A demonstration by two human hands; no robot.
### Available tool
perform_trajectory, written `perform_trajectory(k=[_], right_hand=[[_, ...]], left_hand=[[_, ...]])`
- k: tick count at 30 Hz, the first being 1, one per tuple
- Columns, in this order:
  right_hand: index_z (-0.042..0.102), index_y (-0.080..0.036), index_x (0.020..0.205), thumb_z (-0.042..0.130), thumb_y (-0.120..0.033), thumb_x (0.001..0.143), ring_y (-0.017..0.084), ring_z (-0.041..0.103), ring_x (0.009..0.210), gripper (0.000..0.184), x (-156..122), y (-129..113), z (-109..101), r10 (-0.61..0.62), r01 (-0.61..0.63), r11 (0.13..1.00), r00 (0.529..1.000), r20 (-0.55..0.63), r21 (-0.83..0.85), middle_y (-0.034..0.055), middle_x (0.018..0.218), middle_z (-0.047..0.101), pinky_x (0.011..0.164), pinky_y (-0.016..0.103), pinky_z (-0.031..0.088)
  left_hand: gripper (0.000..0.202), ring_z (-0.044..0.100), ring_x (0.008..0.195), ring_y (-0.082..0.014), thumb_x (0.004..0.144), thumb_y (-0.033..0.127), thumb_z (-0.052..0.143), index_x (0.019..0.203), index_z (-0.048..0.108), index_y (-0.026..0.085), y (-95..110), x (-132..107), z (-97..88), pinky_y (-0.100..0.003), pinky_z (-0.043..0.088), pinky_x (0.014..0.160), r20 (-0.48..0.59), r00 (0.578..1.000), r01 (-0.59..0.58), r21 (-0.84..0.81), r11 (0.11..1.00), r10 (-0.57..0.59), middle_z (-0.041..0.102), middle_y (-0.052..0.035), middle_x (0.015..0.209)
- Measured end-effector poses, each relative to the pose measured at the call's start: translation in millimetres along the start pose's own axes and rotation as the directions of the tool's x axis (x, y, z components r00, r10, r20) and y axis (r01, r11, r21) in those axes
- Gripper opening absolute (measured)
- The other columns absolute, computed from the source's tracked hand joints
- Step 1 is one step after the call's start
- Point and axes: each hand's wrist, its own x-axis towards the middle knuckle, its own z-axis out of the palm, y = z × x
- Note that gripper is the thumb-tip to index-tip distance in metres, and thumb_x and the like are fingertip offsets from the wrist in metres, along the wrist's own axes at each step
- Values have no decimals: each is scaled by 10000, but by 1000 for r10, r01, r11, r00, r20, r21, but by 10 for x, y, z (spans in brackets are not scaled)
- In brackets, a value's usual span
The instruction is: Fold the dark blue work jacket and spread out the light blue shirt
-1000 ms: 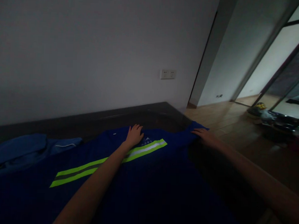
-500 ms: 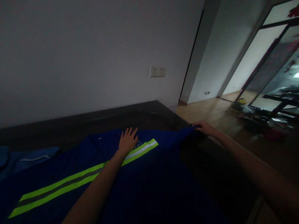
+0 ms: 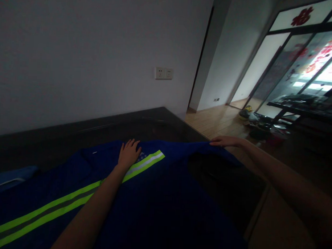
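A dark blue work jacket [image 3: 163, 189] with yellow-green and grey reflective stripes lies spread over a dark table [image 3: 144, 125]. My left hand [image 3: 129, 152] rests flat on its chest, fingers apart, beside a small patterned patch and the stripe's end. At the table's right side, my right hand [image 3: 224, 141] pinches the jacket's sleeve, which is stretched out from the shoulder and slightly lifted. The sleeve's lower part hangs past that hand toward the table edge. Deep shadow hides the jacket's lower portion.
Another blue garment [image 3: 13, 177] with a pale line lies at the left. Behind the table stands a wall with a double socket [image 3: 163, 73]. Over the wooden floor [image 3: 209, 122], bags and basins [image 3: 264, 126] sit near a glass sliding door [image 3: 282, 67].
The view has turned right. More of the sleeve now shows beyond my right hand, draping toward the table edge. My left hand remains flat on the jacket's chest.
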Motion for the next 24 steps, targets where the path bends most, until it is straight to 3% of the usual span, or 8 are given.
perform_trajectory(k=[5, 8, 11, 15, 20, 24], right_hand=[[714, -179, 845, 703, -553, 585, 206, 625, 775, 456, -20, 105, 56, -16, 21, 999, 988, 152, -29, 56, 827, 701, 723, 292, 488], [700, -163, 847, 696, -475, 581, 240, 632, 856, 410, 0, 153, 54, -73, 90, 993, 976, 203, -72, 61, 907, 711, 806, 326, 485], [667, -167, 868, 652, -467, 627, 266, 621, 890, 385, 4, 201, -31, -116, 121, 979, 993, 36, -163, 75, 935, 704, 816, 365, 482], [603, -174, 875, 610, -486, 678, 261, 608, 858, 369, -89, 154, -253, -195, 154, 964, 963, -187, -215, 86, 897, 684, 759, 373, 482], [564, -184, 1024, 615, -509, 722, 238, 624, 840, 446, -304, -137, -552, -225, 184, 966, 945, -240, -182, 84, 949, 691, 730, 359, 484], [661, -160, 873, 667, -563, 665, 237, 640, 778, 453, -426, -295, -686, -246, 175, 934, 947, -207, -310, 69, 839, 706, 705, 347, 490]], left_hand=[[408, 386, 1331, -265, 930, 342, 377, 1278, 527, 190, 9, -32, -43, -533, 235, 1122, -79, 997, -27, -48, 998, 23, 493, -112, 1389], [374, 420, 1299, -271, 899, 240, 416, 1244, 547, 176, 87, -33, -129, -538, 167, 1146, -187, 975, -125, -11, 992, 121, 533, -120, 1330], [377, 469, 1248, -257, 883, 196, 434, 1241, 550, 171, 298, 35, -237, -490, 198, 1147, -201, 953, -242, -61, 968, 226, 560, -115, 1287], [386, 487, 1231, -220, 925, 259, 409, 1287, 507, 166, 719, 238, -249, -380, 316, 1093, -79, 960, -279, -290, 915, 268, 553, -103, 1308], [343, 571, 1121, -250, 946, 384, 401, 1133, 609, 186, 1025, 500, -42, -410, 392, 998, 43, 963, -233, -361, 903, 265, 643, -104, 1163], [250, 592, 1049, -265, 884, 388, 528, 985, 634, 186, 1003, 586, -4, -415, 428, 917, 44, 972, -194, -392, 899, 230, 650, -99, 1071]])
